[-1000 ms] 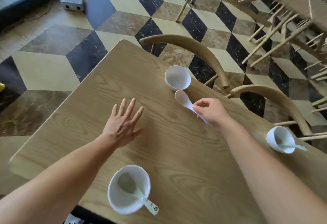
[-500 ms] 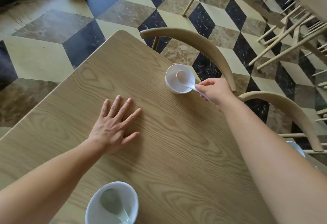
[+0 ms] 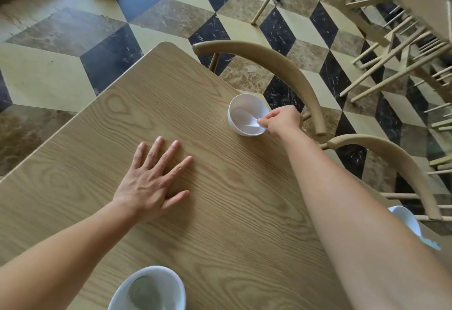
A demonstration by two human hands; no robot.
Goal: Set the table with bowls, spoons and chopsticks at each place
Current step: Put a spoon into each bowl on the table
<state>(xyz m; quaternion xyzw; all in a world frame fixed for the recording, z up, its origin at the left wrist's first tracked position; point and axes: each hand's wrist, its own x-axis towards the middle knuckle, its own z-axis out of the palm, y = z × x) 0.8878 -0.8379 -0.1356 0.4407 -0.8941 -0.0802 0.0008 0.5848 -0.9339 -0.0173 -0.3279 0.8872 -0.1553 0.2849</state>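
While the left hand (image 3: 151,182) is laid flat on the middle of the table (image 3: 232,224), its fingers straight, spread and released, the right hand (image 3: 283,120) is stretched out to the white bowl (image 3: 255,105), which stands at the table's right edge toward the far corner. A white spoon (image 3: 243,118) is pinched by its handle between the thumb and curled fingers of that hand. Its scoop is held inside the bowl; whether the bottom is touched cannot be told. A second bowl (image 3: 172,282) is seen at the near edge, cut off by the frame, and a second spoon (image 3: 144,292) is lying in it. A third bowl (image 3: 406,219) is partly hidden behind the right forearm, farther back along the right edge. Two curved chair backs, the first chair (image 3: 281,65) and the second chair (image 3: 391,155), are set along that edge, over a chequered floor (image 3: 171,16).
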